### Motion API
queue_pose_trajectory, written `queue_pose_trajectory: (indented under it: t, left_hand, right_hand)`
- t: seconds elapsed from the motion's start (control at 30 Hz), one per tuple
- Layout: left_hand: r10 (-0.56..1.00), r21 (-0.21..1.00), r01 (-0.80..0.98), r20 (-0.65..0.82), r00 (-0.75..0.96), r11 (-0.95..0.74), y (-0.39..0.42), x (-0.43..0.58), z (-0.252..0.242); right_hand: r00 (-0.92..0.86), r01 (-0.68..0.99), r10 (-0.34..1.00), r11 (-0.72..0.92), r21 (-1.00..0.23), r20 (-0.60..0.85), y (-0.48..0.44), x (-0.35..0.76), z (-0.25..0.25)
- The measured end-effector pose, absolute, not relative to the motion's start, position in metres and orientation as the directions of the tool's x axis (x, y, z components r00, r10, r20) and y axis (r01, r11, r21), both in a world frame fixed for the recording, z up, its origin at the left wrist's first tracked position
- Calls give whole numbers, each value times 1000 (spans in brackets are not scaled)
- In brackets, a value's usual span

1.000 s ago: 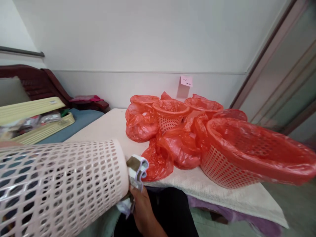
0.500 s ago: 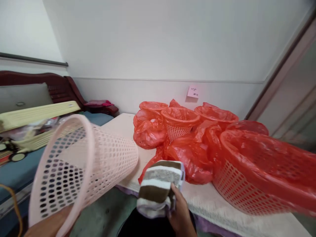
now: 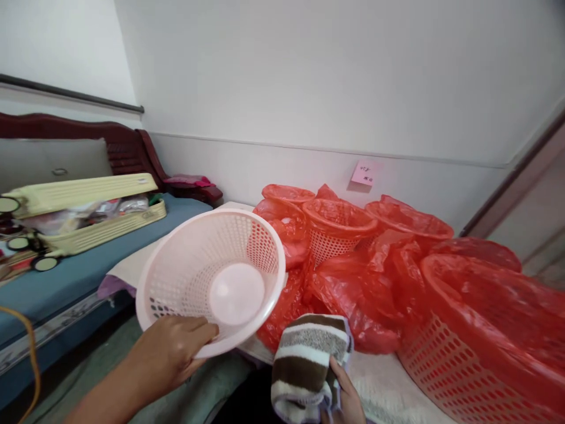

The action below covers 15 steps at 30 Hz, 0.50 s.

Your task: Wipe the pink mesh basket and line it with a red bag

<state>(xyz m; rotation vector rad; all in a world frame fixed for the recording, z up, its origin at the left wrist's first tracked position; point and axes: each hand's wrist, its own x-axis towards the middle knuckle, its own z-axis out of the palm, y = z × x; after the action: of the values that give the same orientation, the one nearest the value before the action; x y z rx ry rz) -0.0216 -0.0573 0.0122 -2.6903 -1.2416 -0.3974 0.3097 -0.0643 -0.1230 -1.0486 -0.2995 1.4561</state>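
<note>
The left hand (image 3: 170, 353) gripped the near rim of a pale pink perforated basket (image 3: 212, 280), fingers curled over the edge and thumb inside, so the hand was clamped on the rim. The basket was held in the air and tipped so that its open mouth faced the camera, showing its solid round bottom. It hung above the near left corner of the cloth-covered table (image 3: 384, 383), in front of the red bags.

The right hand (image 3: 346, 397) sat low at the bottom edge of the view, closed around a folded cloth with brown and white stripes (image 3: 306, 365). The fingers pressed into the right side of the cloth; most of the hand was hidden behind it. The cloth was just below and to the right of the basket, apart from it.

On the table stood several baskets lined with red plastic bags (image 3: 338, 221), crowded together toward the far edge and the right side. The largest lined basket (image 3: 481, 330) filled the near right corner. A pink sticky note (image 3: 366, 173) was stuck on the wall behind them. To the left, a pale yellow open case (image 3: 88, 212) lay on a blue bed cover (image 3: 53, 282).
</note>
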Motion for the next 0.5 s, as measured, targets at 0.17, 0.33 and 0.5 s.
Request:
queue_pose_trajectory:
  t: [0.17,0.33,0.5]
  left_hand:
    - [739,-74,777,265,619,-625,-39,-23,15]
    - [761,-97,796,245,601,-598,-19,-26,26]
    - [771,-146,806,238,591,-573,4,-19,37]
  right_hand:
    - [184,-663,888,-204,-721,-421,-70,319,-133]
    - [97,-729,867,-273,-628,-489,-77,317,-120]
    - [91,-745,876,-256,-616,-474,-92,328,-115]
